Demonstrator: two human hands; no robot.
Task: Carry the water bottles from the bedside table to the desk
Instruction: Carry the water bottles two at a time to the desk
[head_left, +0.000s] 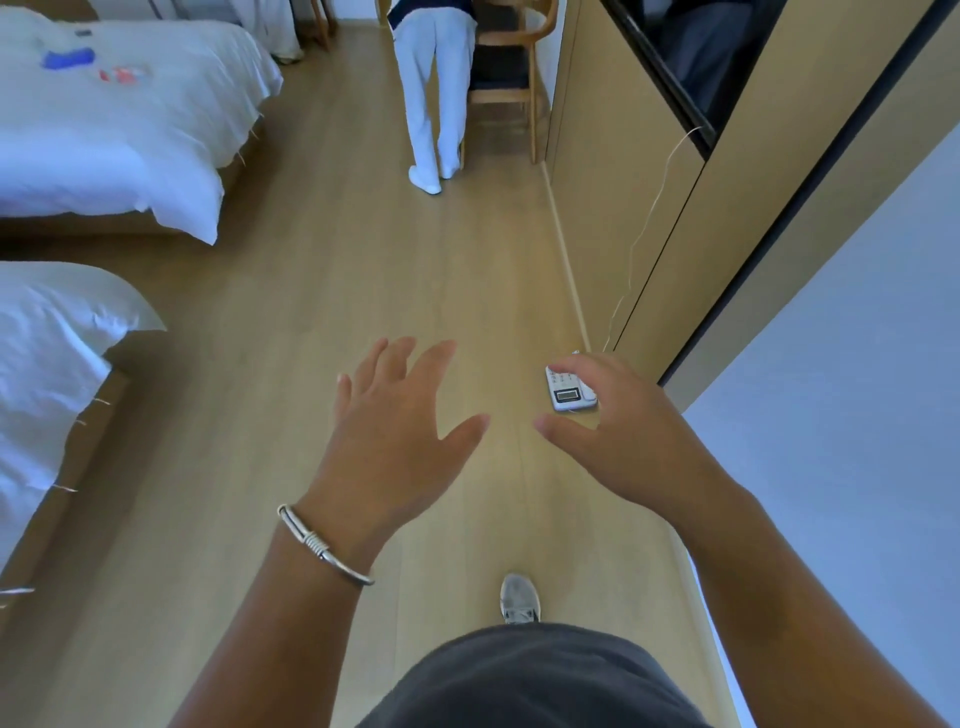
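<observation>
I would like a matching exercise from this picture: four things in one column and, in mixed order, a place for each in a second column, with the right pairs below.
Things:
1. bracelet
2. telephone
3. wooden chair
4. blue item

Places:
A. on the white bed at upper left
B. on the floor near the wall, partly hidden by the right hand
C. on the wrist below the left hand
D. at the far end, beside the standing person

Pairs: 1-C, 2-B, 3-D, 4-A
</observation>
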